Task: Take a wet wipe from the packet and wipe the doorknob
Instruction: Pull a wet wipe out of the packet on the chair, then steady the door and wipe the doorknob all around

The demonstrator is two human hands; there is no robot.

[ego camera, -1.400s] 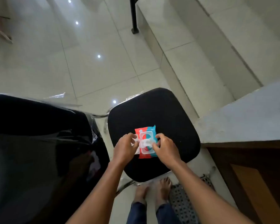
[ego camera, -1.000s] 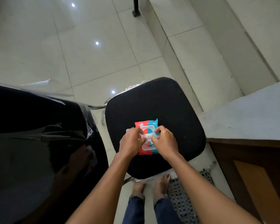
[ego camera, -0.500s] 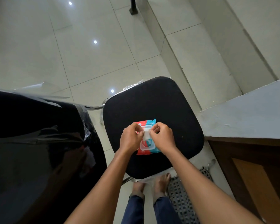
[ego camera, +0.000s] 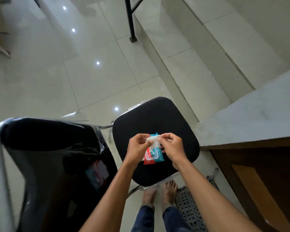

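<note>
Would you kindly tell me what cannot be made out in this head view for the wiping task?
Doorknob: nowhere in the head view.
Red and blue plastic wipe packet: far end covered by the white wet wipe; print too small to read.
Whether the wipe is fully free of the packet: hidden behind the left hand and right hand pinching it.

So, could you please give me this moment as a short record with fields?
left hand: pinches the wet wipe at its left edge
right hand: pinches its right edge
wet wipe: white, crumpled, held just above the packet
packet: red and blue, lies on the black chair seat
doorknob: not in view
nearby: plastic-wrapped chair left of the seat; floor mat nearer the person
</note>
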